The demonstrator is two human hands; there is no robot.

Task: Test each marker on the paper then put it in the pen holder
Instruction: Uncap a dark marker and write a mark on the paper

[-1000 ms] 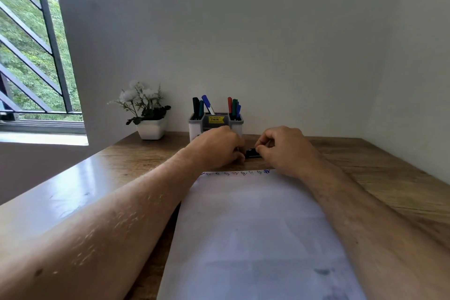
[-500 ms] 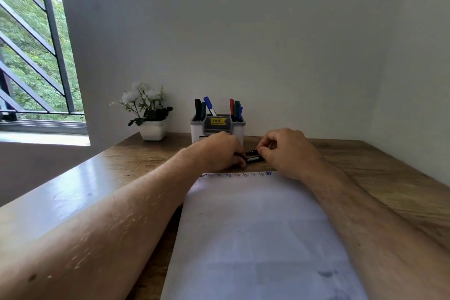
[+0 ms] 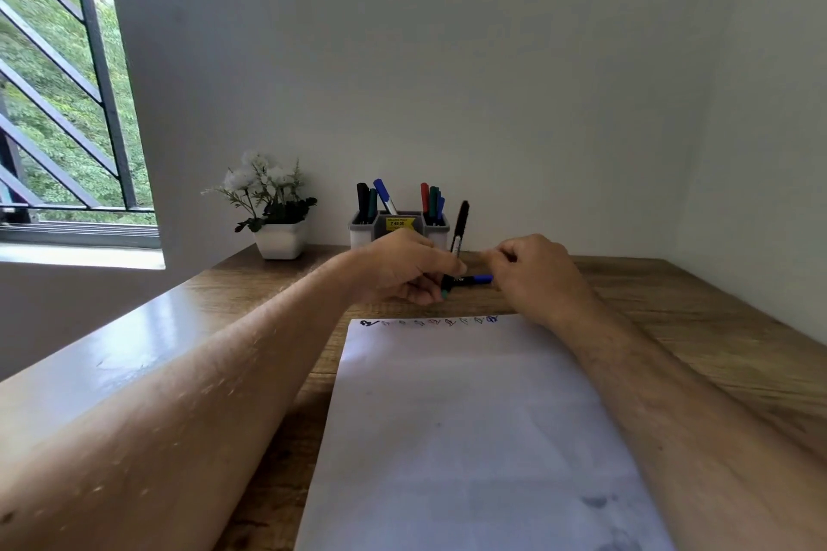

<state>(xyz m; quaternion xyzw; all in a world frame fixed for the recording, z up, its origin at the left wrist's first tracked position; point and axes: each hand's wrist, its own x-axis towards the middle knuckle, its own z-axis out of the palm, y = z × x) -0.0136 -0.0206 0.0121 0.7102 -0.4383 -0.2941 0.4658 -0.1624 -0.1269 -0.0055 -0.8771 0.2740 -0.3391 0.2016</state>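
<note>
The left hand (image 3: 402,268) hovers just above the table (image 3: 671,318), its fingers curled round a black marker (image 3: 459,228) that stands nearly upright, cap end up, rising from the grip just right of the holder (image 3: 398,228). Under the same hand lie more markers on the table — a blue-ended one (image 3: 474,280) pointing right, and a teal tip (image 3: 444,294) peeking out below the fingers. Whether the left hand also holds these I cannot tell.

The right hand (image 3: 537,273) sits just beside them, fingers curled with the tips near the blue end; it seems to hold nothing, though its fingertips are partly hidden.

The holder stands against the wall with black, teal, blue, red and green markers in it. The paper (image 3: 470,416) lies near the hands, a row of small test marks (image 3: 429,321) along its far edge. A potted plant (image 3: 273,215) stands left of the holder.
</note>
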